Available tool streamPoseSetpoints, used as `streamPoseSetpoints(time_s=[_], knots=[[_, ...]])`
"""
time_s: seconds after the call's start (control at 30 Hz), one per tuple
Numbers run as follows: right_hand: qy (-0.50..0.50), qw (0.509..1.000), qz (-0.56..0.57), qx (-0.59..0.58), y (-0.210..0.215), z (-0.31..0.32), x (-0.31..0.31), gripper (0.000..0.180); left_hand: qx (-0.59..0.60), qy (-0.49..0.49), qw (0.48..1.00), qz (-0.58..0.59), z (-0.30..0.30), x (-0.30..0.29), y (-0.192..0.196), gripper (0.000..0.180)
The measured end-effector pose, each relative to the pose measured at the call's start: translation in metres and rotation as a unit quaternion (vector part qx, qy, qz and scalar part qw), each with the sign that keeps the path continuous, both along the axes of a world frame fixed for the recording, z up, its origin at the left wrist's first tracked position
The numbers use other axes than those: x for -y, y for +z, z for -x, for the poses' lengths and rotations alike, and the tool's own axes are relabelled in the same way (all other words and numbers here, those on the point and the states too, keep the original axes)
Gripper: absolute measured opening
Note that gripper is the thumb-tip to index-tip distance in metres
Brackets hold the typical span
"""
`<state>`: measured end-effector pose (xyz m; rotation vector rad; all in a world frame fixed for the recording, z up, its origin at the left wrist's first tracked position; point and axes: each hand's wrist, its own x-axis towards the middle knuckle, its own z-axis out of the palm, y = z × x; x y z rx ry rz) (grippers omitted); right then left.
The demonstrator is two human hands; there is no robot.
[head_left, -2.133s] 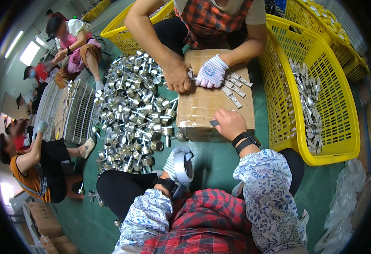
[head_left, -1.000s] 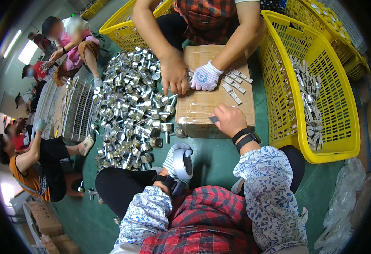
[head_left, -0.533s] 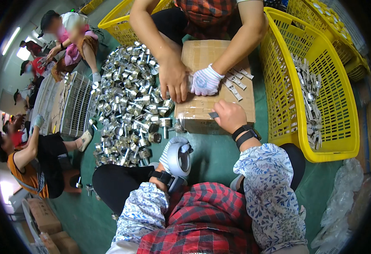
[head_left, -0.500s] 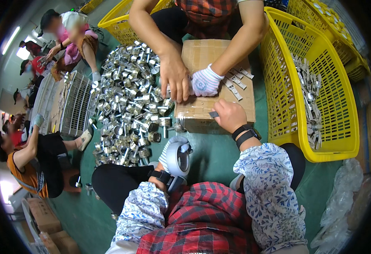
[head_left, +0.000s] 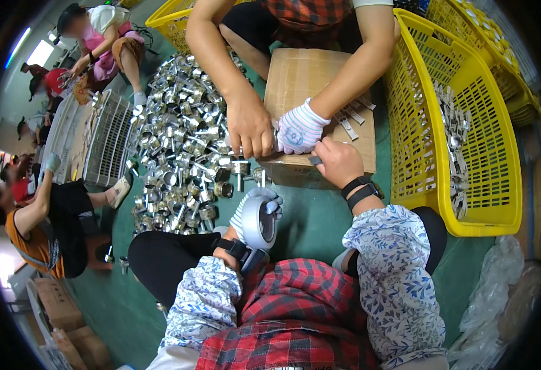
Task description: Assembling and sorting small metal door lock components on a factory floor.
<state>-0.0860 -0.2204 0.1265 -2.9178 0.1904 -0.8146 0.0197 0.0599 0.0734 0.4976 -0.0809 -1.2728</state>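
My left hand (head_left: 253, 208), in a white glove, is closed around a grey roll of tape (head_left: 260, 222) held above my lap. My right hand (head_left: 337, 161), with a black band on the wrist, pinches a small dark piece at the near edge of a brown cardboard box (head_left: 312, 80). A person sitting opposite has a bare hand (head_left: 249, 128) and a white-gloved hand (head_left: 299, 129) on the same box edge, close to my right hand. A few small metal strips (head_left: 350, 118) lie on the box top.
A big pile of shiny metal fittings (head_left: 184, 148) covers the green floor to the left. A yellow plastic basket (head_left: 461, 129) with metal parts stands at the right, another yellow basket (head_left: 170, 18) behind. Other people sit at the far left by a white grid tray (head_left: 107, 139).
The view has shifted closer to the box. My left hand has lifted the tape roll slightly; my right hand stays at the box edge, with the other person's hands closing in beside it.
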Motion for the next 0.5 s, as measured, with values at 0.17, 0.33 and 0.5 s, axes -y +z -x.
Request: streamPoseSetpoints(time_s=[0.17, 0.33, 0.5], knots=[[0.015, 1.000, 0.001, -0.014, -0.001, 0.006, 0.002, 0.028, 0.033, 0.013, 0.998, -0.060, 0.002, 0.000, 0.011, 0.012], [0.054, 0.998, 0.018, -0.035, 0.002, 0.008, 0.001, 0.034, 0.053, 0.014, 0.994, -0.091, 0.005, 0.000, 0.019, 0.009], [0.036, 0.999, -0.008, -0.027, 0.000, 0.007, 0.001, 0.035, 0.154, 0.047, 0.982, -0.103, -0.014, 0.008, 0.008, 0.020]])
